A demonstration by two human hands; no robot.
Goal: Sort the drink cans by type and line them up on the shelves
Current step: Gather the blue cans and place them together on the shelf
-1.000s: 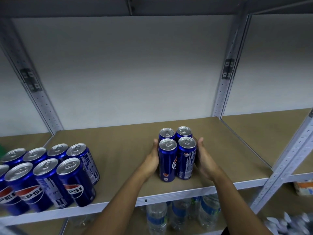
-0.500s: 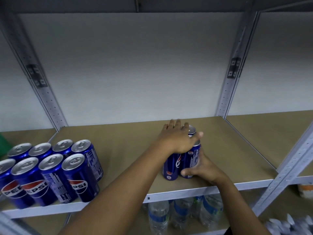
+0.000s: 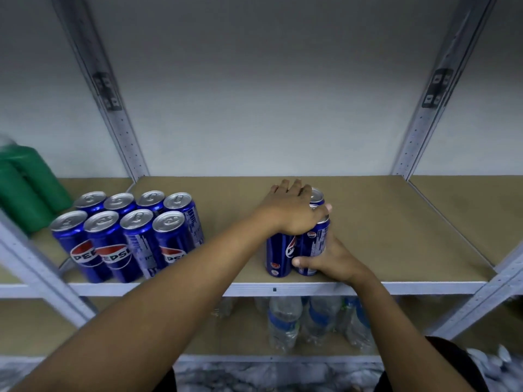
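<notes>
Head view: small cluster of Pepsi cans [image 3: 297, 250] stood upright near front edge of shelf [image 3: 396, 236], right of middle. Left hand [image 3: 291, 213] laid over can tops, fingers draped down far side, thumb on right-hand top. Right hand [image 3: 331, 258] wrapped low round right front can. Eight-can Pepsi block [image 3: 127, 236] lined up at left front corner, well apart. Green cans [image 3: 25, 188] glimpsed at far left.

Step judged: cluster being squared or shifted. Next move likely needs sliding cluster left to join block, tops steadied against tipping.
</notes>
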